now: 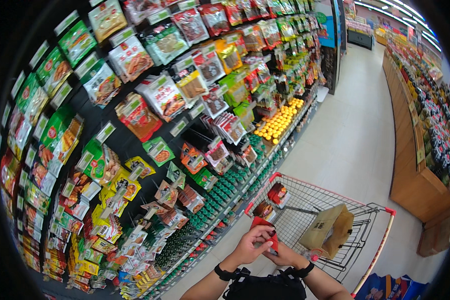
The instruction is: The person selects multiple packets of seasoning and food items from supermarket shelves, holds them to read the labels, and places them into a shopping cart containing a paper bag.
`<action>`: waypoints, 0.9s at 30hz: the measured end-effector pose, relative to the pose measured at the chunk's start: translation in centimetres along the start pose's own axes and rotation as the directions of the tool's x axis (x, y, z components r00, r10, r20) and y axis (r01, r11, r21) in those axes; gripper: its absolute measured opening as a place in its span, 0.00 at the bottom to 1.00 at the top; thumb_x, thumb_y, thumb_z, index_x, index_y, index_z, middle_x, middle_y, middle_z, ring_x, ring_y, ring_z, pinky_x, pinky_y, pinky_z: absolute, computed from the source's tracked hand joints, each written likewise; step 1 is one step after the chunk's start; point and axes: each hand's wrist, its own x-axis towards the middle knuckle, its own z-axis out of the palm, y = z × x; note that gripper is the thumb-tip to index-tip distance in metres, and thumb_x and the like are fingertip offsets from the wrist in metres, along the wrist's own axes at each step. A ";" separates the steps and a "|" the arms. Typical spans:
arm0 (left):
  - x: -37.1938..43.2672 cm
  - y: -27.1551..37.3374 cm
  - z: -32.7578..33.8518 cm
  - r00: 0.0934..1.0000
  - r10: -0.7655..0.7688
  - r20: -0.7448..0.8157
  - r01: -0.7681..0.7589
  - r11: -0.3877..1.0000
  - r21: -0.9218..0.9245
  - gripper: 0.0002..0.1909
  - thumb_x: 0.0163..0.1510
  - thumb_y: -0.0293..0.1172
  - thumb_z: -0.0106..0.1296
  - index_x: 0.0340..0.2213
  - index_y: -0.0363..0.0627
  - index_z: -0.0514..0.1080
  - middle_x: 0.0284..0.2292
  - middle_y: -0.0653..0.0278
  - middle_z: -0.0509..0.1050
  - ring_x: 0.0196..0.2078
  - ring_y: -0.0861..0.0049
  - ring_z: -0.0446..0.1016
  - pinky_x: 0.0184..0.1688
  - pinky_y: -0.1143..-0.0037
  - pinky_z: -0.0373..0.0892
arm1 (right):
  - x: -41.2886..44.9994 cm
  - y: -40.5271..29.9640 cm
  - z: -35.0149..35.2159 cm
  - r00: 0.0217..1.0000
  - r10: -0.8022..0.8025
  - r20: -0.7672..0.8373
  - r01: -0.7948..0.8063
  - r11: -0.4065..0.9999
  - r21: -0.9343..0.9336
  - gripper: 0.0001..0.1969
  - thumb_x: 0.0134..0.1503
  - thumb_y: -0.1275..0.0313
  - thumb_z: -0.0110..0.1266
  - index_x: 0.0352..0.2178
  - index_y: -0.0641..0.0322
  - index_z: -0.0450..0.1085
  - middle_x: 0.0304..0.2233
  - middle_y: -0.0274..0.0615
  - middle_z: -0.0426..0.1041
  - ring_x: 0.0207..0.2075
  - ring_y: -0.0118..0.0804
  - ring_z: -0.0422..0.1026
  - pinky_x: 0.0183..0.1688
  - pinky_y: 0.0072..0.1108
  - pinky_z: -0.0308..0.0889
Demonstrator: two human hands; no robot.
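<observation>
In front of my body a small red packet (274, 242) is between my two hands. My left hand (252, 243) has its fingers and thumb on the packet's upper side. Partly behind the packet, my right hand (283, 255) supports it from below. Both wrists wear black bands. Just beyond the hands stands a wire shopping cart (307, 191) with red corners. Inside it, at the far left end, lie a red food package (277, 194) and a brown food package (263, 210). A brown paper bag (318, 228) leans in the cart, near a bottle with a pink cap (314, 257).
At left, a black display rack (108, 108) holds hanging food packets. Green-capped jars (198, 217) and yellow-capped jars (277, 125) line its lower shelves. A tiled aisle (345, 123) runs ahead. A wooden display counter (408, 180) borders it at right, with a cardboard box (437, 236) beside it.
</observation>
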 end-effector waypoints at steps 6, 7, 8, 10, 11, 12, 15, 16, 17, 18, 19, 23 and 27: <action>-8.5 -0.3 -5.2 0.985 0.024 -0.170 0.036 0.939 0.341 0.27 0.52 0.28 0.64 0.51 0.40 0.65 0.28 0.71 0.66 0.31 0.84 0.67 0.37 0.80 0.68 | 1.1 0.5 5.9 0.942 0.246 -0.227 -0.193 0.953 0.235 0.14 0.60 0.71 0.57 0.46 0.68 0.72 0.40 0.41 0.78 0.40 0.31 0.74 0.46 0.25 0.69; -10.3 -0.3 -6.1 0.981 0.039 -0.192 0.031 0.938 0.345 0.27 0.52 0.28 0.64 0.51 0.40 0.65 0.28 0.71 0.66 0.31 0.84 0.67 0.37 0.80 0.68 | 1.7 0.3 7.2 0.951 0.231 -0.206 -0.184 0.957 0.226 0.14 0.60 0.71 0.57 0.46 0.68 0.72 0.40 0.41 0.78 0.40 0.31 0.74 0.46 0.25 0.69; -12.1 -0.2 -7.2 0.961 0.062 -0.269 0.068 0.892 0.446 0.28 0.51 0.30 0.65 0.51 0.41 0.65 0.29 0.71 0.66 0.32 0.83 0.67 0.38 0.79 0.68 | 1.9 0.4 8.6 0.935 0.249 -0.254 -0.173 0.942 0.286 0.15 0.60 0.72 0.56 0.47 0.68 0.71 0.40 0.39 0.78 0.40 0.28 0.73 0.45 0.24 0.69; -16.5 -0.8 -9.1 0.910 0.106 -0.401 0.135 0.838 0.528 0.31 0.49 0.36 0.67 0.51 0.43 0.66 0.35 0.65 0.69 0.34 0.78 0.70 0.36 0.77 0.69 | 2.6 -0.7 11.2 0.920 0.264 -0.290 -0.172 0.936 0.307 0.15 0.60 0.72 0.57 0.47 0.69 0.72 0.41 0.41 0.78 0.42 0.29 0.73 0.47 0.25 0.69; -18.8 -1.3 -10.1 0.892 0.123 -0.435 0.140 0.840 0.525 0.31 0.49 0.36 0.67 0.51 0.43 0.66 0.35 0.65 0.69 0.34 0.78 0.70 0.36 0.77 0.69 | 3.1 -1.8 12.8 0.935 0.248 -0.255 -0.169 0.940 0.296 0.15 0.60 0.72 0.57 0.47 0.69 0.72 0.41 0.41 0.78 0.42 0.29 0.73 0.47 0.25 0.69; -21.2 -1.8 -11.1 0.865 0.120 -0.487 0.149 0.865 0.478 0.31 0.50 0.36 0.66 0.52 0.43 0.65 0.37 0.62 0.71 0.37 0.77 0.72 0.39 0.76 0.70 | 3.5 -3.6 14.8 0.957 0.204 -0.208 -0.144 0.951 0.272 0.16 0.60 0.72 0.58 0.47 0.68 0.72 0.41 0.41 0.78 0.42 0.29 0.74 0.47 0.25 0.69; -27.5 -3.0 -13.8 0.879 0.041 -0.474 0.150 0.922 0.357 0.29 0.52 0.35 0.64 0.53 0.42 0.66 0.43 0.59 0.74 0.43 0.74 0.74 0.45 0.74 0.70 | 4.9 -6.3 20.4 0.989 0.135 0.054 -0.145 0.957 0.251 0.16 0.57 0.71 0.61 0.45 0.66 0.73 0.41 0.44 0.79 0.42 0.32 0.76 0.46 0.25 0.70; -29.4 -3.4 -14.7 0.925 -0.038 -0.379 0.156 0.945 0.287 0.27 0.53 0.35 0.63 0.52 0.41 0.67 0.45 0.58 0.76 0.46 0.74 0.75 0.49 0.73 0.71 | 5.9 -7.3 21.9 0.983 0.093 0.161 -0.118 0.981 0.154 0.17 0.56 0.71 0.62 0.46 0.66 0.73 0.41 0.45 0.79 0.42 0.33 0.76 0.46 0.25 0.70; -31.1 -4.3 -15.6 0.918 -0.028 -0.395 0.151 0.947 0.283 0.27 0.53 0.35 0.63 0.52 0.41 0.67 0.45 0.58 0.76 0.46 0.74 0.75 0.49 0.73 0.71 | 6.9 -8.3 23.3 0.962 0.061 0.266 -0.079 0.995 0.059 0.18 0.55 0.71 0.63 0.46 0.66 0.72 0.41 0.46 0.79 0.42 0.34 0.77 0.45 0.26 0.71; -32.3 -4.1 -16.3 0.920 -0.061 -0.388 0.165 0.956 0.242 0.25 0.54 0.34 0.62 0.51 0.40 0.68 0.45 0.58 0.77 0.47 0.74 0.75 0.50 0.72 0.70 | 7.6 -8.9 24.9 0.957 0.058 0.283 -0.075 0.996 0.050 0.18 0.55 0.71 0.63 0.46 0.66 0.72 0.41 0.46 0.79 0.42 0.34 0.77 0.45 0.26 0.71; -33.5 -3.9 -16.9 0.921 -0.093 -0.379 0.179 0.963 0.200 0.23 0.55 0.33 0.61 0.51 0.40 0.70 0.46 0.57 0.77 0.47 0.74 0.75 0.52 0.71 0.70 | 8.3 -9.4 26.5 0.977 0.033 0.209 -0.038 0.999 0.023 0.21 0.54 0.71 0.65 0.48 0.66 0.70 0.39 0.44 0.79 0.41 0.34 0.77 0.43 0.25 0.71; -37.8 -1.1 -19.2 0.799 0.155 -0.581 0.141 0.891 0.432 0.19 0.55 0.32 0.59 0.47 0.39 0.72 0.44 0.52 0.78 0.45 0.62 0.78 0.48 0.69 0.71 | 9.3 -8.2 32.3 0.996 0.039 -0.081 -0.035 0.998 0.058 0.34 0.49 0.74 0.68 0.55 0.66 0.60 0.35 0.39 0.76 0.36 0.34 0.77 0.36 0.21 0.72; -42.8 -0.1 -21.2 0.648 0.314 -0.694 0.123 0.856 0.502 0.17 0.55 0.31 0.58 0.46 0.39 0.73 0.42 0.51 0.78 0.44 0.59 0.78 0.48 0.66 0.71 | 10.4 -10.6 38.1 0.997 -0.062 0.051 0.065 0.997 -0.041 0.38 0.46 0.74 0.69 0.56 0.67 0.57 0.52 0.49 0.65 0.46 0.37 0.73 0.34 0.22 0.73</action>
